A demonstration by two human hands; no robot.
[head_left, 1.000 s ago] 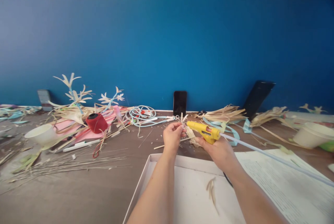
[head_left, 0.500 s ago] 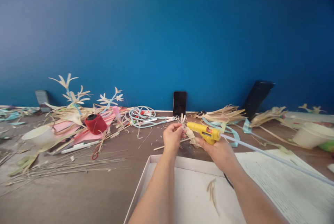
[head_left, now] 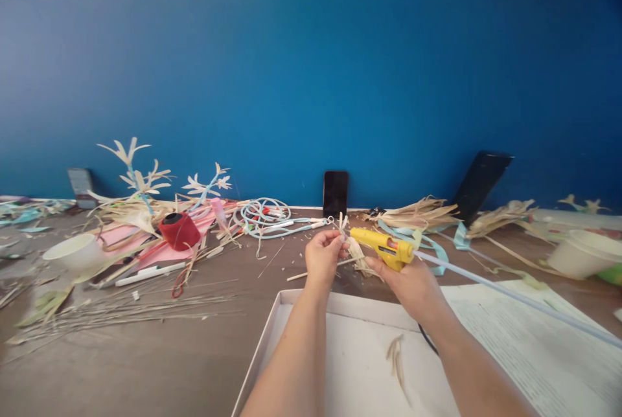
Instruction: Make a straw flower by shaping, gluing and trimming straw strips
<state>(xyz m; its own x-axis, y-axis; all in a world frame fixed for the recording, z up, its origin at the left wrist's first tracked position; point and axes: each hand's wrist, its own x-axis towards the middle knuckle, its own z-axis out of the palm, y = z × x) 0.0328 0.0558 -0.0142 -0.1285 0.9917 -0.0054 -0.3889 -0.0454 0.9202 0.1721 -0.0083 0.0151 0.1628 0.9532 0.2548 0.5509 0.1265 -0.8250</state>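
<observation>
My right hand [head_left: 411, 284] grips a yellow glue gun [head_left: 383, 245], its nozzle pointing left. A long pale glue stick [head_left: 490, 287] runs out of its back toward the right edge. My left hand [head_left: 325, 252] is closed in a pinch on a small pale dried-husk flower [head_left: 343, 221], whose petals stick up above the fingertips. The nozzle is right beside the flower; whether they touch I cannot tell. Under the hands lie a thin pale stick [head_left: 297, 276] and a strip of dried husk [head_left: 358, 258].
A shallow white box lid [head_left: 276, 326] holds a dried leaf scrap. A phone [head_left: 335, 191] leans on the blue partition [head_left: 311, 80]. To the left are a red thread spool [head_left: 179, 230], a white bowl [head_left: 70, 254] and husk flowers [head_left: 140, 180]. A printed sheet [head_left: 544, 333] lies right.
The view has shifted very slightly. Both hands keep nearly the same place, with the nozzle still beside the flower.
</observation>
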